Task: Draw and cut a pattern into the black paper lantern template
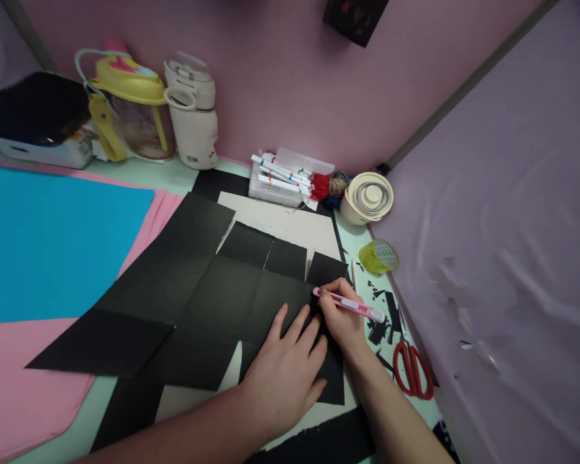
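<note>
A sheet of black card [222,290] with slits and folded-looking flaps lies in front of me. My left hand [290,367] rests on it, palm down, fingers spread across its lower right part. Just above those fingertips, my right hand [341,316] is closed around a slim pink pen-shaped tool [350,303] with a whitish end. The tool's front end is at the card near the right-hand slits; its point is too small to make out. Beneath the card lies a pale board [285,216], with more black sheet [323,441] showing around it.
Red-handled scissors [412,370] and black scraps [379,330] lie at the right, below a yellow-green tape roll [378,256]. Along the back stand a marker box [278,192], a cream round container [367,198], a white bottle [192,122] and a yellow-lidded jug [138,113]. Blue sheet [58,245] lies left.
</note>
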### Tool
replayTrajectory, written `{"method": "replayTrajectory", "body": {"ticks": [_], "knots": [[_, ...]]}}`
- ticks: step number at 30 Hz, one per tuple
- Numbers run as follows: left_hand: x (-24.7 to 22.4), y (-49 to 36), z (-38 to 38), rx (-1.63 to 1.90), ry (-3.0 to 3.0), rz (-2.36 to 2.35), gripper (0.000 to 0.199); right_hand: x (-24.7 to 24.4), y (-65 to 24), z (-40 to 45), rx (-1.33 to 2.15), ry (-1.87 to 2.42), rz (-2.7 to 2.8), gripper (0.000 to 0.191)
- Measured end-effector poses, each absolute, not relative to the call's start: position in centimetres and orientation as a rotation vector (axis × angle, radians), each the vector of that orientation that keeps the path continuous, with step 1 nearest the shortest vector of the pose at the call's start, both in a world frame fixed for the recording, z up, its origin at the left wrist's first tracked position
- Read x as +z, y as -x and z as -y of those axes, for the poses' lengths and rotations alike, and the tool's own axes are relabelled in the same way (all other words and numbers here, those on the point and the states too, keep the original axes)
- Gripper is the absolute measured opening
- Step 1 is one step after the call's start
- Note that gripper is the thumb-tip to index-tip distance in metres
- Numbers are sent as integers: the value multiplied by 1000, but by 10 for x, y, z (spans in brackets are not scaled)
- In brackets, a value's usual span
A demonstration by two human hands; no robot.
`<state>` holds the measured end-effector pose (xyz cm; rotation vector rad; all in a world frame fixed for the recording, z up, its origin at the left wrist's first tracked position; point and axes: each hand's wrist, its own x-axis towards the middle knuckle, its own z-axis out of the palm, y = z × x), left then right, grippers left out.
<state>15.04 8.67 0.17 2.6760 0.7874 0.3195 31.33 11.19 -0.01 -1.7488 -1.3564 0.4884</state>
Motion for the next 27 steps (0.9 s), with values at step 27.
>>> {"method": "replayTrajectory", "body": {"ticks": [27], "knots": [[1,-150,-86,339,-2687,-786,56,1,-312,-111,489,1758,1411,14]]}}
